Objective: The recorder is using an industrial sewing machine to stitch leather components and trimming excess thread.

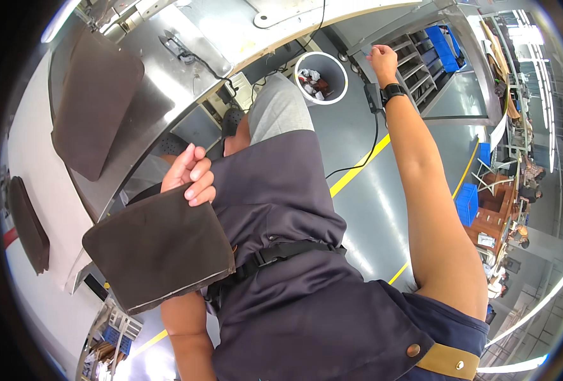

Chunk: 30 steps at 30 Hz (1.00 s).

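Note:
My left hand (192, 176) is closed on the edge of a dark brown flat panel (161, 247), with the fingers curled over its upper rim. The panel has rounded corners and a pale raw edge along its bottom, and is held up in front of my dark apron. My right arm stretches far out to the right. At its end my right hand (383, 60) is closed in a pinch beside the grey frame of a rack; whatever sits between those fingertips is too small to make out. A black watch is on that wrist.
On the metal table at the left lie a larger brown panel (97, 105) and a metal hand tool (177, 46) with a black cord. Another dark panel stack (28, 225) rests farther left. A white bin (299, 63) with scraps stands on the floor. A blue crate (443, 49) sits on the rack.

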Each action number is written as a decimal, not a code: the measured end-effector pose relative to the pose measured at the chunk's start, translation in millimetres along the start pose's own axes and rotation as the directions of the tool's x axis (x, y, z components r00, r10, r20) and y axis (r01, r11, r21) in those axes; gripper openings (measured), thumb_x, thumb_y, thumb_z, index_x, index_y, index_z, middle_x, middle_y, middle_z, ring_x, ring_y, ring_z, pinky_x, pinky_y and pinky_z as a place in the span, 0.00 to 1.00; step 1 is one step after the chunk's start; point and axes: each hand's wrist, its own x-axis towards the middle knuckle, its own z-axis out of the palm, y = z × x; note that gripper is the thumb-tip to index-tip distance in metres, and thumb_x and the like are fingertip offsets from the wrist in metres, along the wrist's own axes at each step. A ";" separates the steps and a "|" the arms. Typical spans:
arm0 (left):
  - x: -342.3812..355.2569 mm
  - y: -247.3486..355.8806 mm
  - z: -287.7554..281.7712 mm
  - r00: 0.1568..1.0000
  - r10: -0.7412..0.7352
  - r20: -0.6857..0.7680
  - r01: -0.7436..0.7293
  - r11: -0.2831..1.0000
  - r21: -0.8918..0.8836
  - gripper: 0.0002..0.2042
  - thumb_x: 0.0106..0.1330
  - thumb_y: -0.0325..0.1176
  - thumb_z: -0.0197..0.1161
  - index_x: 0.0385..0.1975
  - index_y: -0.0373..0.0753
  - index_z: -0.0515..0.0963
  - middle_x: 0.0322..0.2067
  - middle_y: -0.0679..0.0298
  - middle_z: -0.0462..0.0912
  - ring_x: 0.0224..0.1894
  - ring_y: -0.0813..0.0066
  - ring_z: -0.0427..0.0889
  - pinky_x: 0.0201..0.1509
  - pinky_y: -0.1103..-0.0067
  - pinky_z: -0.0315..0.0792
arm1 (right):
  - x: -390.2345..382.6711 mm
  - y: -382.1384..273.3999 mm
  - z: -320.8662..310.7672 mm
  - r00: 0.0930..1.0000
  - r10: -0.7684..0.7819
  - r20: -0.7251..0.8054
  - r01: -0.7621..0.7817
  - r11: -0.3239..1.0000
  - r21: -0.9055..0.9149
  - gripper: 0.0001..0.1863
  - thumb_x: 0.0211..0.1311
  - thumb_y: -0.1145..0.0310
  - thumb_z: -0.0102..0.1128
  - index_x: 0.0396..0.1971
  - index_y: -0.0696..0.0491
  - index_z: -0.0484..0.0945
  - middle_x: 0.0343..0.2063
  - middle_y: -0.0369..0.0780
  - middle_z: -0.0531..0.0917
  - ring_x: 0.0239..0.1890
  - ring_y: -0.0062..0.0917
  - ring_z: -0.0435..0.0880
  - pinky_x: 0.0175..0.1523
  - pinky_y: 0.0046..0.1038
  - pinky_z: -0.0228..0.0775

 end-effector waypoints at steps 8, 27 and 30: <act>-12.1 -6.2 -18.6 0.991 -0.027 0.129 0.045 0.988 -0.145 0.17 0.83 0.42 0.38 0.48 0.37 0.72 0.28 0.64 0.71 0.20 0.75 0.69 0.22 0.78 0.67 | 40.4 43.2 9.3 0.988 -0.122 -0.094 0.094 0.962 -0.257 0.15 0.59 0.59 0.61 0.40 0.51 0.88 0.37 0.46 0.88 0.43 0.39 0.88 0.52 0.35 0.76; 1.3 -13.3 -5.8 0.990 -0.050 -0.135 0.058 0.997 0.056 0.14 0.81 0.44 0.46 0.41 0.42 0.73 0.23 0.71 0.68 0.16 0.80 0.65 0.17 0.82 0.63 | -139.6 52.4 8.7 0.846 0.046 0.531 0.139 0.943 -0.303 0.18 0.71 0.58 0.55 0.37 0.59 0.84 0.22 0.44 0.86 0.27 0.31 0.86 0.38 0.31 0.75; 6.0 -17.1 -9.1 0.993 -0.069 -0.096 0.074 0.996 0.051 0.14 0.81 0.44 0.46 0.42 0.41 0.73 0.23 0.71 0.68 0.16 0.80 0.65 0.17 0.82 0.63 | -163.3 10.9 -0.1 0.814 -0.066 0.577 0.203 0.963 -0.178 0.17 0.73 0.58 0.51 0.39 0.57 0.83 0.21 0.44 0.84 0.26 0.31 0.86 0.37 0.32 0.75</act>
